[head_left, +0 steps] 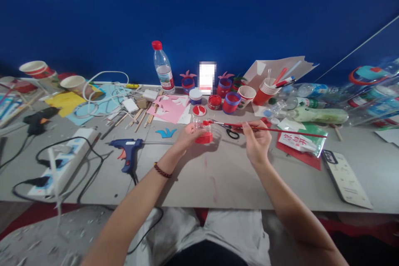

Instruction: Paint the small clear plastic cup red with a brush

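My left hand (187,136) is closed around a small clear plastic cup (204,137), part of it coated in red paint. In my right hand (258,139) is a paintbrush (289,131) with a long red handle, its tip pointing left at the cup's upper edge. Whether the bristles touch the plastic I cannot tell. Behind the cup lies a lid smeared with red paint (199,110), and beside that stands an open jar of red paint (214,102). Black-handled scissors (232,133) lie under the brush, between my hands.
A blue glue gun (129,151) and a white power strip (67,162) with loose cables lie left. Painted cups (231,103), a water bottle (163,70) and paper cups (264,91) stand at the back. Right are plastic bottles (321,115) and a phone (347,179).
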Tool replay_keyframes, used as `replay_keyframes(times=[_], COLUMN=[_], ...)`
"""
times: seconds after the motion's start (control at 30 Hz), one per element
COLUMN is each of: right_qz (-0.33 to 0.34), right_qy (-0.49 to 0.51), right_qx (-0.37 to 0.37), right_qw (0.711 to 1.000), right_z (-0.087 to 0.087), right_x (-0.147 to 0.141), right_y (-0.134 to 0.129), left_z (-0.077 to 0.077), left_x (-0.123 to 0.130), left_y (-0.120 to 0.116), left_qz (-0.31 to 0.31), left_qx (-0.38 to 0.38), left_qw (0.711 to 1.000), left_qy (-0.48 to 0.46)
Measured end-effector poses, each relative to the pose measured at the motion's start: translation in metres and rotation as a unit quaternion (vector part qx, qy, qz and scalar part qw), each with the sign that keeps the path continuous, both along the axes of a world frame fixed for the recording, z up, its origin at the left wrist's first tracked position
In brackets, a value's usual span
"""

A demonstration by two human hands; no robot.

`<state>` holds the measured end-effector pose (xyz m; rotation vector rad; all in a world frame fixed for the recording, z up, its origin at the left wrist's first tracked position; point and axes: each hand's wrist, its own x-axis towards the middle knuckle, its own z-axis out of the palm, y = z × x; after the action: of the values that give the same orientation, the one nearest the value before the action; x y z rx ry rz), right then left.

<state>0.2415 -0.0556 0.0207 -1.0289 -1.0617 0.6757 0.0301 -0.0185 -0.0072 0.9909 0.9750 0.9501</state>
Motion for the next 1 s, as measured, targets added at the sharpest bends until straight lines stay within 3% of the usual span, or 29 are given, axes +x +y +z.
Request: replay_keyframes(times=[0.23, 0.8, 1.0], right_qz=[0.025, -0.028, 0.013], right_qy=[-0.005, -0.026, 0.01], right_qx=[-0.018, -0.006, -0.006], right_qw=[1.0, 0.999, 1.0], right_z=[0.0004, -0.0038, -0.003], right_x=[-0.0058, 0.0028, -0.001], right_y=[-0.0014, 0.0073, 0.0012], left_z=[-0.0016, 0.0007, -0.0017], left_x=[0.0016, -0.0003, 0.0001], left_y=[-0.0017, 0.0008, 0.0008], left_qz=[0.004, 0.009, 0.006], left_qx=[0.021, -0.007, 0.001], left_qw=[1.0, 1.0, 1.0], left_qy=[0.019, -0.009, -0.003])
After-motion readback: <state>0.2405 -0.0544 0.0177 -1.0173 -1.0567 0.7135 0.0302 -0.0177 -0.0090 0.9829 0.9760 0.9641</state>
